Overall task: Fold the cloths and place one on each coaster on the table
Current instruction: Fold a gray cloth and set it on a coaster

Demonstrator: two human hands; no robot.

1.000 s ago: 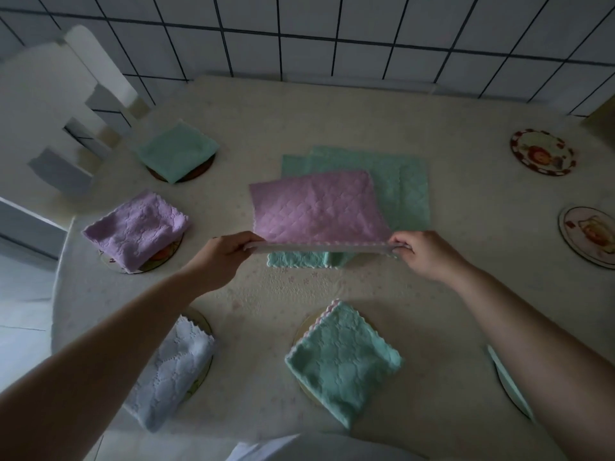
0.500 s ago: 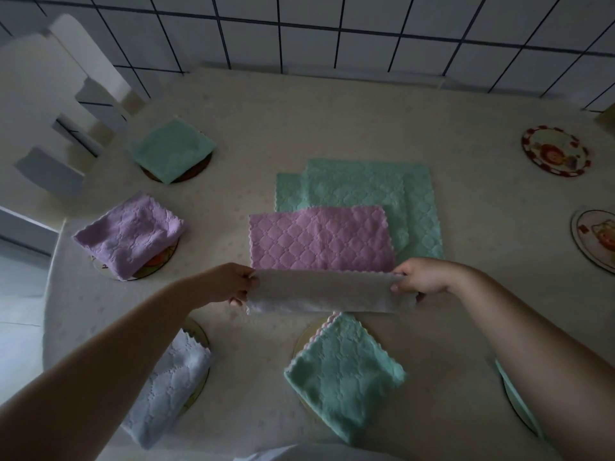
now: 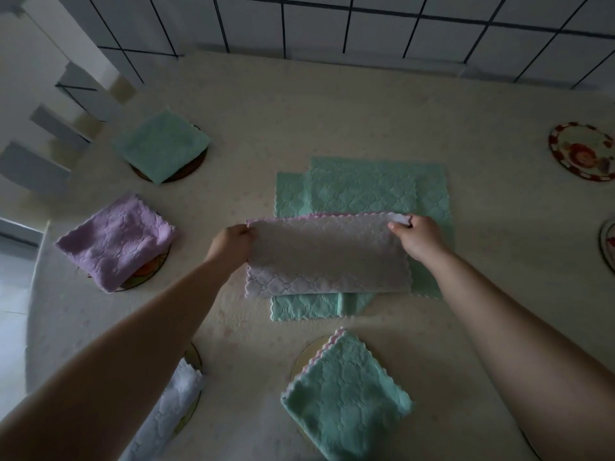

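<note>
in the head view, a pale pink cloth (image 3: 327, 257) is held doubled over at the middle of the table (image 3: 332, 104), its white underside turned up and a thin pink edge showing along its far side. its far left corner is pinched by the left hand (image 3: 233, 242), with the fingers curled round the edge, and its far right corner is pinched between thumb and fingers of the right hand (image 3: 417, 236). the cloth is laid on top of a stack of unfolded green cloths (image 3: 376, 191), which is seen spread flat beyond it and sticking out below its near edge. four folded cloths are seen already set on coasters: a green folded cloth (image 3: 161, 144) at the far left on a dark coaster (image 3: 189, 169), a purple folded cloth (image 3: 116, 239) just nearer on a patterned coaster (image 3: 149, 271), a white folded cloth (image 3: 169, 407) at the near left, partly hidden by the left forearm, and a green folded cloth with a pink edge (image 3: 346, 394) on a pale coaster (image 3: 307, 354) at the near middle. two bare coasters are seen at the right: a red-rimmed coaster (image 3: 582, 151) far off, and a second coaster (image 3: 607, 244) cut by the frame edge. a white chair (image 3: 43, 104) is stood at the table's left, and a tiled wall (image 3: 366, 24) is seen behind the table.
</note>
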